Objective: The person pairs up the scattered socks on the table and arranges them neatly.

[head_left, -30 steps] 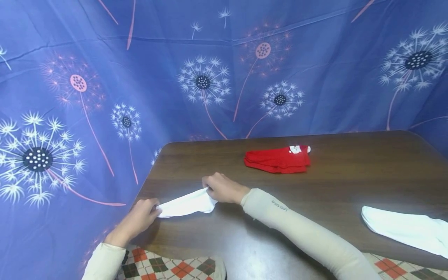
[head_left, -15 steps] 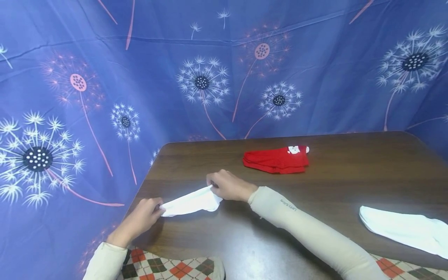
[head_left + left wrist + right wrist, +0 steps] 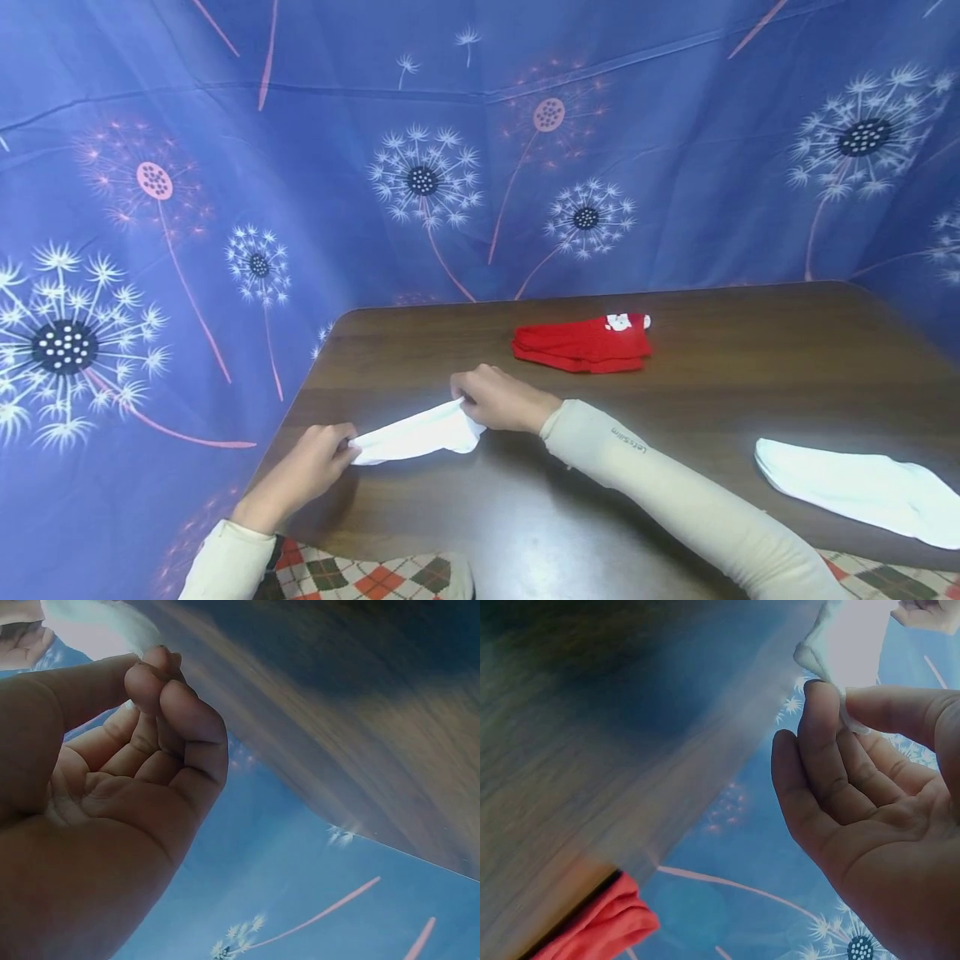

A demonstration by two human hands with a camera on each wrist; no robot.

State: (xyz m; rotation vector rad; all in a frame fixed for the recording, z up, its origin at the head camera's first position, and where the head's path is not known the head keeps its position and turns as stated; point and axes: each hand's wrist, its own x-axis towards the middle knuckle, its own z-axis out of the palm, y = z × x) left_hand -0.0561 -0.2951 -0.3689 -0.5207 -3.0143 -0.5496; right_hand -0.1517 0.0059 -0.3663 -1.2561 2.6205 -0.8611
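A white sock [image 3: 420, 433] is stretched between both hands above the left part of the brown table [image 3: 600, 500]. My left hand [image 3: 315, 467] pinches its left end between thumb and fingers. At the other end, my right hand [image 3: 506, 400] grips the sock's upper corner, and the lower edge there hangs loose. In the right wrist view the white cloth [image 3: 855, 645] is caught between thumb and forefinger. The left wrist view shows the sock [image 3: 97, 626] running away from curled fingertips, which hide the exact grip.
Folded red socks [image 3: 581, 344] with a white figure lie near the table's back edge. On the right lies another white sock or pair [image 3: 855, 487]. Argyle-patterned fabric [image 3: 375, 577] shows at the front edge. A blue dandelion-print cloth [image 3: 315, 150] hangs behind and to the left.
Both hands and the stretched white sock have shifted slightly right, the right hand a little more. The head view has turned slightly to the right. Both grips stay the same.
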